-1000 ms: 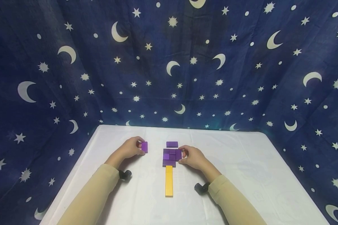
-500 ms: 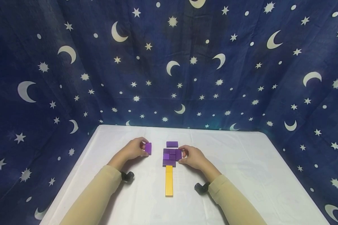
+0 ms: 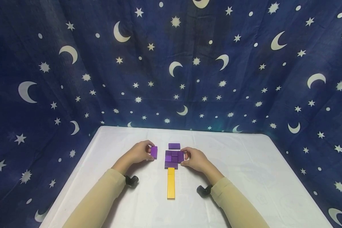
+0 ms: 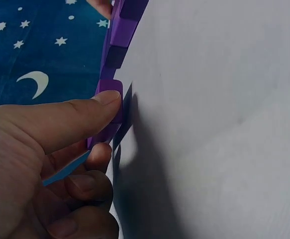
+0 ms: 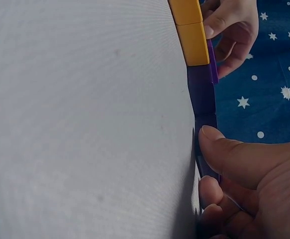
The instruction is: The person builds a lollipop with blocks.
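Note:
My left hand [image 3: 138, 153] pinches a purple rectangular block [image 3: 154, 152] by its two ends, just left of a cluster of purple blocks [image 3: 171, 165]. In the left wrist view, the thumb lies over one end of that block [image 4: 111, 85], and a shadow falls beside it. At the cluster's right side, my right hand [image 3: 196, 159] pinches another purple block [image 3: 180, 157] that touches its neighbours. Below the cluster runs a yellow strip of blocks [image 3: 171, 186], its top end against the lowest purple block. The right fingers partly hide their block in the right wrist view.
A separate purple block [image 3: 174, 146] lies behind the cluster with a narrow gap between. White cloth covers the table [image 3: 239, 158]. A dark blue curtain [image 3: 159, 72] with moons and stars hangs around the back and sides.
My left hand has moved right and slightly toward me with its purple block, narrowing the distance to the cluster. The right hand and the blocks on the table have stayed in place.

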A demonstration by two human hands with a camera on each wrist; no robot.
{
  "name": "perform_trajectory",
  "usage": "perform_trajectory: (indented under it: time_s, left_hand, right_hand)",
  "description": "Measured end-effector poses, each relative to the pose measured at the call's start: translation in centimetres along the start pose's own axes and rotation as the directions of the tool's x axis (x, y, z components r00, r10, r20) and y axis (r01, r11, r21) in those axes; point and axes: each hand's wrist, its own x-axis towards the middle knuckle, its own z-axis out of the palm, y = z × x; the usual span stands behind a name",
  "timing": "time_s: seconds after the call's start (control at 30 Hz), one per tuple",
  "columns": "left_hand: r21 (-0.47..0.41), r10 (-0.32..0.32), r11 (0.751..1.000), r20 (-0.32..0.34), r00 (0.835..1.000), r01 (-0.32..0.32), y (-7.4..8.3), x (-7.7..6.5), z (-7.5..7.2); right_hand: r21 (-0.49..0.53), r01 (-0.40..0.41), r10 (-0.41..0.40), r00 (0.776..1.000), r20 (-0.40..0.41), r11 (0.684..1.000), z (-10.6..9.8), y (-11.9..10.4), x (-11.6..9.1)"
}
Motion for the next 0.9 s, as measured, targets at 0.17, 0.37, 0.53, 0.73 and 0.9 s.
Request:
perform_trajectory:
  time_s: [0.17, 0.37, 0.53, 0.73, 0.9]
  left_hand:
    - [0.003, 0.007, 1.000, 0.003, 1.000, -0.007, 0.5, 0.0, 0.4]
    - [0.017, 0.012, 1.000, 0.004, 1.000, -0.012, 0.7, 0.1, 1.1]
    - [0.021, 0.018, 1.000, 0.006, 1.000, -0.019, 0.9, 0.2, 1.5]
    - [0.016, 0.026, 1.000, 0.011, 1.000, -0.026, 1.2, 0.1, 1.8]
    - [0.034, 0.011, 0.999, 0.011, 1.000, -0.012, 1.7, 0.0, 2.2]
  right_hand:
    - [-0.003, 0.004, -0.004, 1.000, -0.001, 1.000, 0.0, 0.1, 0.0]
    - [-0.002, -0.005, 0.005, 1.000, 0.002, 1.000, 0.0, 0.0, 0.0]
    - [-0.004, -0.007, 0.007, 1.000, 0.000, 1.000, 0.1, -0.1, 0.0]
    - [-0.005, -0.006, 0.006, 1.000, -0.002, 1.000, 0.1, 0.0, 0.0]
    - [-0.010, -0.007, 0.007, 1.000, -0.002, 1.000, 0.0, -0.1, 0.0]
